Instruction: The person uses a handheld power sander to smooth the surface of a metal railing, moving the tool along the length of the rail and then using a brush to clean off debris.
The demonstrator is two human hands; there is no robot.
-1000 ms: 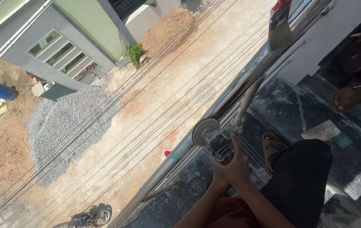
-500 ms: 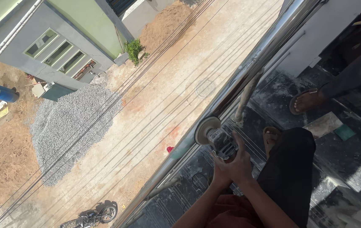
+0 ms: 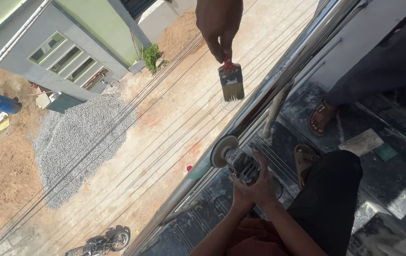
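Only the head camera here, looking straight down from a high balcony.

Both of the wearer's hands are on an angle grinder [image 3: 241,163]. The left hand [image 3: 239,193] and right hand [image 3: 262,182] are curled tight round its body, fingers wrapped rather than spread. They overlap so much that it's hard to say where one ends and the other starts. Two-handed like that looks like a steadiness thing to me, since the tool is held out right at the edge. Its disc [image 3: 224,150] faces outward, just beside the shiny steel railing [image 3: 279,90], close to the lower rail; I can't tell if it's actually touching.

Above that, another person's hand [image 3: 218,23] comes in from the top edge, pinching a paintbrush [image 3: 231,80] by its red handle. The bristles hang down just outside the railing, over the drop. Looks like a loose fingertip hold, so the brush just dangles.

The wearer's knee in black trousers [image 3: 331,199] and a sandalled foot [image 3: 305,159] sit on the dark balcony floor [image 3: 402,189]. The other person's sandalled foot [image 3: 320,117] is near the rail post.

Way down below there's a dirt road, a gravel pile [image 3: 79,142], a parked motorbike [image 3: 101,242] and a blue barrel [image 3: 4,103]. Overhead cables [image 3: 117,132] run across between.
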